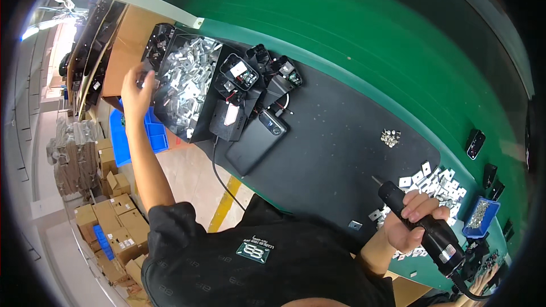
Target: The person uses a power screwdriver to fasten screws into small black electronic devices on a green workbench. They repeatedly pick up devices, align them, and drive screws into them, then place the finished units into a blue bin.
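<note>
My right hand (408,224) is wrapped round a black electric screwdriver (435,241), whose thin bit points up and left over the dark mat (335,153). At the far left my left hand (136,94) is raised beside a black bin of small silvery metal plates (190,79). Its thumb and finger stand apart. Dark parts (159,45) lie just beyond the fingertips, and I cannot make out any contact. Right of the bin are opened black casings with circuit boards (240,72). A closed black rectangular device (257,143) lies nearer me.
Small screws (390,137) sit heaped on the mat. White-silver plates (435,185) are piled at the right, by a blue tray of small metal parts (480,216). Another person's hand (483,281) shows at lower right. A blue crate (156,131) and cartons (116,222) stand left.
</note>
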`<state>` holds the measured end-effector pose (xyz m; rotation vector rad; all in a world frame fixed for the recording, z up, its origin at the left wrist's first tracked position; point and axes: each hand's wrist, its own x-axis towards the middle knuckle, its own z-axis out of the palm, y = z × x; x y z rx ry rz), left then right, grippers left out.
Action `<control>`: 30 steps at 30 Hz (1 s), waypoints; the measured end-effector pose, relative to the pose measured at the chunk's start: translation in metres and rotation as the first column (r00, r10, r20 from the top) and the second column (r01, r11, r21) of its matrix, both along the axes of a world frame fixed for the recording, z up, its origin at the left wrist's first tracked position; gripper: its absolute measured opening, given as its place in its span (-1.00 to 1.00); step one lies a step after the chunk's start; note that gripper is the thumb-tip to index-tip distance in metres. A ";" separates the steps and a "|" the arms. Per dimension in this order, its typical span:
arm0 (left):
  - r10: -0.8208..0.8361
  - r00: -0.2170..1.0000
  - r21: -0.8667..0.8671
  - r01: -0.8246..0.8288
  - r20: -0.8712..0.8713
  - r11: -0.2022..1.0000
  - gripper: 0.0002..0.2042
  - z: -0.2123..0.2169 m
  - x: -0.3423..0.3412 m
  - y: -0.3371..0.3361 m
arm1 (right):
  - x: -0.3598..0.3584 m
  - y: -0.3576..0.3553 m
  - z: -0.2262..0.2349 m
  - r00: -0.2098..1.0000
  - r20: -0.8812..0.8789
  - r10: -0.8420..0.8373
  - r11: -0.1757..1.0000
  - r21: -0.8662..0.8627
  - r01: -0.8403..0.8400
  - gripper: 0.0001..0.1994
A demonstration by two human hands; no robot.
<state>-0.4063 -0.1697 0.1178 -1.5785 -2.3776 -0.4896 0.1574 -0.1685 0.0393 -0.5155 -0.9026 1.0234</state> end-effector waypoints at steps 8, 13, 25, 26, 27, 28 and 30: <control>0.292 0.954 -0.021 -0.291 0.070 0.956 -0.69 -0.012 0.013 -0.028 | 0.000 0.003 -0.001 0.999 0.024 -0.036 0.997 -0.064 0.038 -0.58; 0.237 0.947 0.291 -0.294 0.216 0.910 -0.69 -0.008 -0.058 -0.028 | -0.001 0.002 -0.002 1.000 0.030 -0.004 1.000 -0.028 0.005 -0.59; 0.239 0.849 0.290 -0.405 0.471 0.867 -0.66 0.007 -0.110 -0.003 | -0.001 0.001 0.002 0.999 -0.025 -0.042 0.999 -0.011 0.042 -0.57; 0.147 0.913 0.356 -0.292 0.381 0.888 -0.72 0.004 -0.101 0.000 | 0.000 0.001 0.004 0.998 -0.038 -0.046 0.999 -0.015 0.046 -0.56; 0.016 0.967 0.430 -0.128 0.255 0.894 -0.75 -0.008 -0.032 0.020 | -0.005 0.003 0.005 0.992 0.006 -0.125 0.992 0.015 0.125 -0.56; -0.010 0.834 0.430 -0.273 0.551 0.861 -0.76 -0.014 0.002 0.019 | -0.008 0.000 0.013 0.985 0.070 -0.156 0.985 -0.063 0.160 -0.56; -0.194 0.834 0.435 -0.061 0.517 0.898 -0.79 -0.004 0.087 -0.002 | 0.003 0.004 0.015 0.996 0.045 -0.083 0.995 -0.060 0.086 -0.56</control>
